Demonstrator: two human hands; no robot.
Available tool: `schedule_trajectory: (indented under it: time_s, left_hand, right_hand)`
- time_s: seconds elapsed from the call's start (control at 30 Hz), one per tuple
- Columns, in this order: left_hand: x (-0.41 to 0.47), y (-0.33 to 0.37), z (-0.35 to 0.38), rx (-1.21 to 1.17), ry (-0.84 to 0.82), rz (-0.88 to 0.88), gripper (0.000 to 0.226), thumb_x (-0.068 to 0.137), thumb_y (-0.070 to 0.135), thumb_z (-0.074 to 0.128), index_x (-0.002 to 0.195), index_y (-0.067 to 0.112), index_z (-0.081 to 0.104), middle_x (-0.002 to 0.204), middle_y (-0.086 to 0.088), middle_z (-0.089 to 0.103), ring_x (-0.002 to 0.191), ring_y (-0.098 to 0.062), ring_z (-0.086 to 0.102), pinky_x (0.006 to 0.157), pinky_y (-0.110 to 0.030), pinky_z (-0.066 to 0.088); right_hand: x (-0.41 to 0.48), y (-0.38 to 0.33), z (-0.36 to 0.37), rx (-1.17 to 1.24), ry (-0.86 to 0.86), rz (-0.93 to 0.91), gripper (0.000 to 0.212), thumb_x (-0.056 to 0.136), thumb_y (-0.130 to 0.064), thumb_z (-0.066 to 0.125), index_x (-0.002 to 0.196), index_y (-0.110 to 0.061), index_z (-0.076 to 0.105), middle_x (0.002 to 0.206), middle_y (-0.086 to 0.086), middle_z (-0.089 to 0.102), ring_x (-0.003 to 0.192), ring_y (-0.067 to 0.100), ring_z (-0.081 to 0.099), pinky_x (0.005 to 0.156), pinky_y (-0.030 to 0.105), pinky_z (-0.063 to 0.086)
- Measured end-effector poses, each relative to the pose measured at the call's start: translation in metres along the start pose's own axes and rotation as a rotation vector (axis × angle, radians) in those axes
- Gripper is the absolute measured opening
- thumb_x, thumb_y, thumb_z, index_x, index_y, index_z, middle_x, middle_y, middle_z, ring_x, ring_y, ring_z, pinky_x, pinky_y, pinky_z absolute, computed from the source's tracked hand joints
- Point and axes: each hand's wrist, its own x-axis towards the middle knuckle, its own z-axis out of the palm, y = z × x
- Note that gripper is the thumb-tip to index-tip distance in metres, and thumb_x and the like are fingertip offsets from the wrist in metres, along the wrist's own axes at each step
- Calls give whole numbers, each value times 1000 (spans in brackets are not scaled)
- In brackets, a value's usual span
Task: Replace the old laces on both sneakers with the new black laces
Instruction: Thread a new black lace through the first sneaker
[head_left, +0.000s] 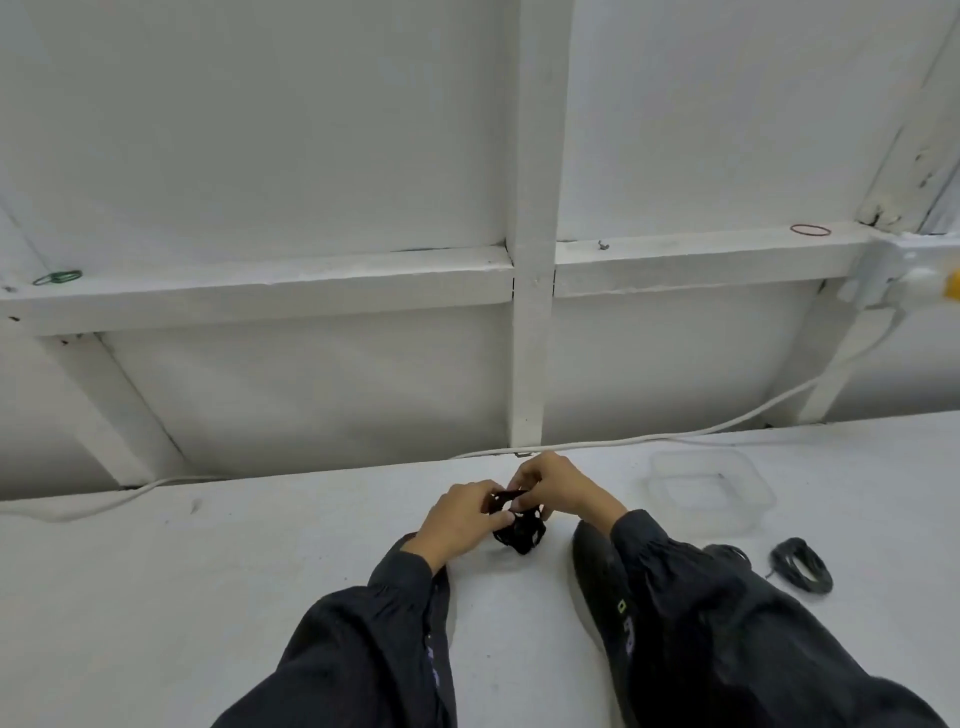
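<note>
Working the black lace bundle (521, 538) loose beside the sneaker (597, 582); left hand (465, 519) and right hand (558, 488) both pinch its loops. I'd find one tip first and pull slowly, or it'll probably knot.

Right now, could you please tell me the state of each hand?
Left hand: closed, pinching the black lace bundle.
Right hand: closed, pinching the same bundle.

Nothing is legible. The black sneaker (597, 587) right of the bundled black lace (522, 535) bears small green and pale marks, too blurred to read.
</note>
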Motion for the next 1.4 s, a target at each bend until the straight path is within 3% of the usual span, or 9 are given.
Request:
schedule_trajectory:
  time_s: [0.2,0.37,0.47,0.6,0.67,0.77,0.93,1.17,1.4]
  left_hand:
    - [-3,5,-3,54,127,-10,16,87,25,64,101,26,70,85,4,67,88,-20,63,75,-29,47]
    - [-7,0,-6,-29,128,-22,12,87,28,66,99,29,67,81,7,67,80,-15,63,70,-26,47]
    - [-9,-1,-6,8,134,-20,8,86,26,67,93,30,67,90,6,72,86,-15,66,79,-30,51]
    - [-9,-4,-5,9,149,-20,16,85,12,65,94,23,71,83,5,68,80,-13,63,66,-16,42]
    - [-9,-8,-3,-9,174,-38,22,85,6,62,98,21,71,78,6,64,83,-15,63,67,-16,42]
    - [-9,-12,-2,-65,215,-76,24,86,5,61,102,21,68,75,7,62,82,-16,63,72,-24,44]
    - [-9,-10,-2,-294,288,-153,15,88,8,58,91,17,70,78,-9,70,57,-22,68,71,-34,57]
    - [-12,-10,-6,-328,329,-267,38,81,-3,51,71,28,71,81,1,68,75,-26,68,73,-35,61]
    - [-13,-16,-11,-419,309,-324,11,88,10,60,92,15,69,87,-9,68,71,-23,69,71,-34,61]
  right_hand:
    - [-22,1,-11,54,31,23,20,74,0,80,73,-11,64,58,0,61,50,13,54,41,18,41]
    - [-27,10,-26,118,47,12,13,78,-10,80,73,-11,68,63,0,64,51,11,52,44,20,40]
    - [-28,14,-35,189,94,0,13,82,-14,77,74,-12,67,64,-3,64,56,10,53,47,20,42]
    - [-32,15,-48,526,99,-31,8,92,-12,67,86,-8,63,72,6,66,74,21,67,69,32,58]
    - [-33,13,-57,762,101,-35,7,95,-11,61,90,-8,57,65,6,62,70,24,68,73,37,59]
    - [-36,9,-73,914,136,-30,9,97,-13,60,89,-11,54,52,-2,42,45,17,49,59,32,55]
    - [-43,6,-92,948,168,-103,9,95,-17,61,89,-11,56,51,-5,26,39,10,24,44,23,39]
    - [-51,0,-112,1103,178,-183,8,98,-17,55,100,-10,59,60,-2,41,41,11,32,46,25,39]
    - [-58,1,-139,1132,254,-260,16,101,-23,50,107,-11,59,57,-4,35,42,9,31,42,22,31]
